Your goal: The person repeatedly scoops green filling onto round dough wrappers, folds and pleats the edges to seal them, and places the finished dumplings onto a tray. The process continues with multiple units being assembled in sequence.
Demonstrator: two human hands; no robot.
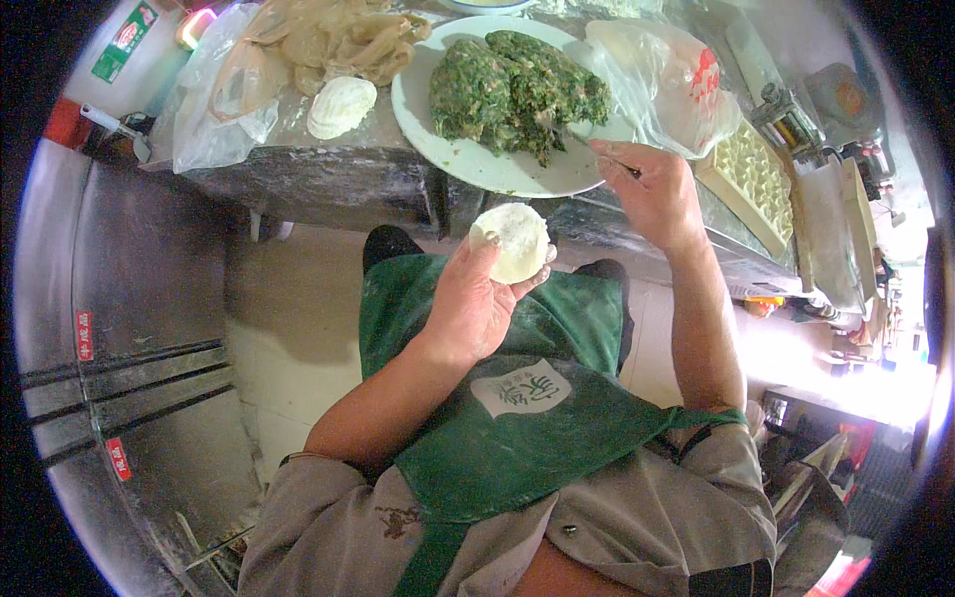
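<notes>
Dough wrapper (pixel 517 245) kinda sits in the raised left hand (pixel 481 298), fingers pinching its edges; right hand (pixel 653 195) pinches a utensil (pixel 634 172).

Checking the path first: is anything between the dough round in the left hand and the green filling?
Only the near rim of the plate lies between the dough round and the filling; nothing else visible does. The right hand is off rightward.

brown bag (pixel 343 45) beside clear bag (pixel 224 114), upper left | white bag (pixel 657 75), red print, upper right | bowl (pixel 487 8), top edge | grey machine (pixel 844 104), far right | steel cabinet (pixel 149 259), red labels (pixel 84 336), left | pale floor (pixel 288 323)
</notes>
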